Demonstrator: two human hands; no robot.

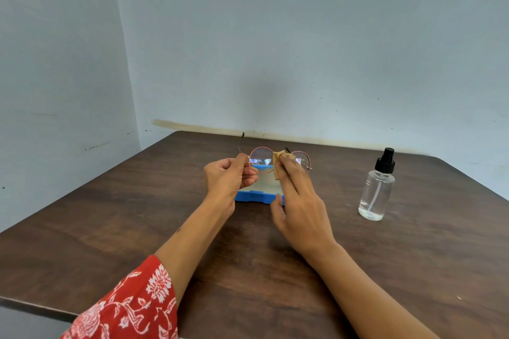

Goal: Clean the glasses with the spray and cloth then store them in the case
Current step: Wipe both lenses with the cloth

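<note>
Round glasses [260, 160] with a thin pink-red metal frame are held up above the table, temples pointing away from me. My left hand [230, 177] pinches the frame at its left hinge. My right hand [298, 201] presses a small tan cloth [278, 158] against the bridge and the right lens, with two fingers stretched over it. Below the glasses lies the open blue case [254, 197] with a grey lining, partly hidden by both hands. The clear spray bottle [376, 187] with a black pump top stands upright to the right.
The dark wooden table [137, 215] reaches back to a pale blue wall. Its near left edge runs along the bottom of the view. A red patterned sleeve [132, 308] covers my left upper forearm.
</note>
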